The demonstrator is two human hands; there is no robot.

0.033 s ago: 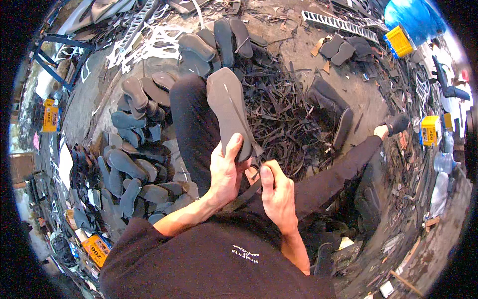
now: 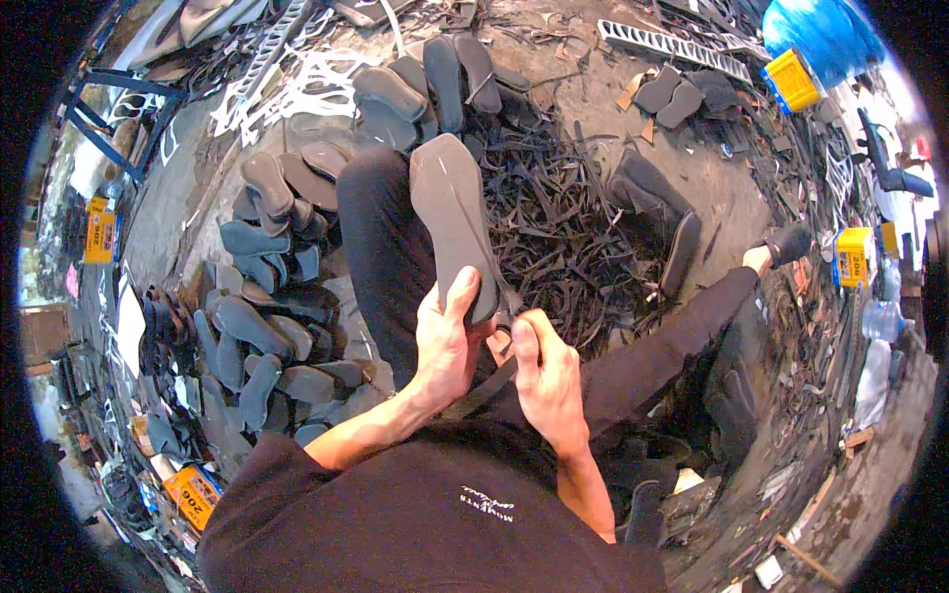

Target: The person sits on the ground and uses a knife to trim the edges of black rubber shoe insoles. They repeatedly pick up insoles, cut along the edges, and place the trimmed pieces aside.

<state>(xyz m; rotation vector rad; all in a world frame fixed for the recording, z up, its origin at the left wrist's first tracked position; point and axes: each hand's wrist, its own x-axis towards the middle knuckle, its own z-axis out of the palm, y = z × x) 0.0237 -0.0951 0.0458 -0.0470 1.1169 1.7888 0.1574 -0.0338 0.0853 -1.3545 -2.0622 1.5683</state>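
My left hand (image 2: 447, 341) grips a grey shoe sole (image 2: 450, 203) by its narrower lower end, thumb on the flat face. The sole stands tilted up in front of my bent knee. A thin dark strip (image 2: 499, 267) hangs along its right edge, partly loose from it, and runs down toward my right hand (image 2: 547, 371). The right fingers are curled closed beside the sole's lower end, at the strip's tip. What they hold is hidden. Beyond them lies a heap of dark trimmed strips (image 2: 554, 217).
Piles of grey soles (image 2: 252, 326) lie on the floor to the left, with more soles (image 2: 450, 79) ahead. Dark soles (image 2: 682, 252) rest right of the heap. White cut-out scraps (image 2: 297, 89), yellow boxes (image 2: 791, 81) and a blue drum-like container (image 2: 820, 40) stand farther out. My leg (image 2: 682, 321) stretches right.
My right hand has moved slightly up and left, closer to the sole's lower end and the strip. The left hand and the sole look unmoved.
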